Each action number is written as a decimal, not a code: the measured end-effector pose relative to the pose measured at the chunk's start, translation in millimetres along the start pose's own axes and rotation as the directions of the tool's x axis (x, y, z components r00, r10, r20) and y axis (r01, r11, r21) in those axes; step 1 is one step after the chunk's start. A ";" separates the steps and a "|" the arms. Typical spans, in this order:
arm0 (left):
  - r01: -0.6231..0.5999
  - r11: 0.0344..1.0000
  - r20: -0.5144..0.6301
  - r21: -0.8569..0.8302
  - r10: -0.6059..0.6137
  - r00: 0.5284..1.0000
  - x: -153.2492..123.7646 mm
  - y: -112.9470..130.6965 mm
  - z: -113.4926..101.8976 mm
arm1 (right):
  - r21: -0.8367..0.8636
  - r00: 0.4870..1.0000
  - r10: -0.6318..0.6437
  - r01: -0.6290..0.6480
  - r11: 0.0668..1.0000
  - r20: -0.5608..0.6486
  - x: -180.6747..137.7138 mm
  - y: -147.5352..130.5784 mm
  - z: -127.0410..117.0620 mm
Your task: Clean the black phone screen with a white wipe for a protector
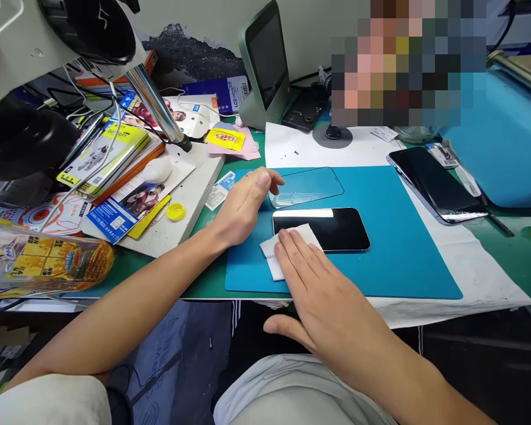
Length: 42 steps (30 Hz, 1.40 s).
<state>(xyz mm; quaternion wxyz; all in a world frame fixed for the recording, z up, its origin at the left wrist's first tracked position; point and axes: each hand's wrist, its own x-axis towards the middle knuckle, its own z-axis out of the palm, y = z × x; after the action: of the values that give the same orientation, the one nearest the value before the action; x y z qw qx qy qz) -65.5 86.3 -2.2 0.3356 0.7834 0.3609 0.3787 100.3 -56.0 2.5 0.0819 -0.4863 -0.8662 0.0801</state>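
A black phone (331, 229) lies screen-up on a blue mat (393, 254). My right hand (318, 289) lies flat with fingers stretched out, pressing a white wipe (277, 254) onto the phone's left end. My left hand (243, 203) rests on the mat just left of the phone, fingers curled, thumb touching the corner of a clear glass screen protector (307, 186) that lies behind the phone.
A second phone (436, 184) lies at the right on white paper. A small monitor (265, 62) stands behind. Stacked packaging boxes (106, 159), a microscope arm (157, 106), a yellow cap (176, 211) and a snack bag (39, 260) crowd the left side.
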 end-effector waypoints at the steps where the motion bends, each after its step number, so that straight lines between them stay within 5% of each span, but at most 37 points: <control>1: 0.003 1.000 0.004 -0.002 -0.003 1.000 -0.2 0.0 0.3 | 0.001 1.000 -0.005 0.005 1.000 0.010 1.3 0.4 -1.0; 7: 0.018 1.000 -0.010 -0.005 -0.018 1.000 -1.0 -0.9 1.5 | 0.033 0.998 -0.017 0.016 0.999 0.055 23.0 26.1 -8.1; 13: 0.021 1.000 0.006 0.009 -0.022 1.000 -0.5 -0.1 0.8 | -0.043 0.988 0.151 -0.150 0.988 0.016 -17.3 62.7 -10.9; 19: -0.016 1.000 0.033 0.015 0.015 0.999 -0.6 3.3 1.6 | -0.083 0.986 0.166 -0.168 0.982 -0.030 -59.5 52.3 -9.5; 26: 0.002 1.000 0.023 0.032 -0.003 1.000 -0.7 4.9 1.6 | -0.056 0.960 0.272 -0.269 0.962 0.067 -19.2 74.7 -16.8; 34: 0.033 0.999 0.008 0.015 -0.033 0.999 -0.9 4.3 3.5 | -0.071 0.978 0.206 -0.203 0.977 0.035 -38.4 56.8 -9.9; 38: 0.076 0.997 -0.014 -0.006 -0.076 0.997 -1.1 1.5 3.5 | -0.054 0.957 0.288 -0.287 0.956 0.025 -16.4 69.9 -11.0; 42: 0.109 0.994 0.007 -0.019 -0.109 0.994 -0.7 1.3 3.8 | -0.045 0.949 0.315 -0.313 0.949 0.028 -30.4 70.1 -9.7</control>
<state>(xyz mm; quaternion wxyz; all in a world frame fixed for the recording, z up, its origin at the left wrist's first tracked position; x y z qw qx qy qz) -62.2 84.1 -3.3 0.3645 0.7603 0.3984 0.3611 176.2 -45.4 -5.4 0.0436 -0.6180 -0.7805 0.0833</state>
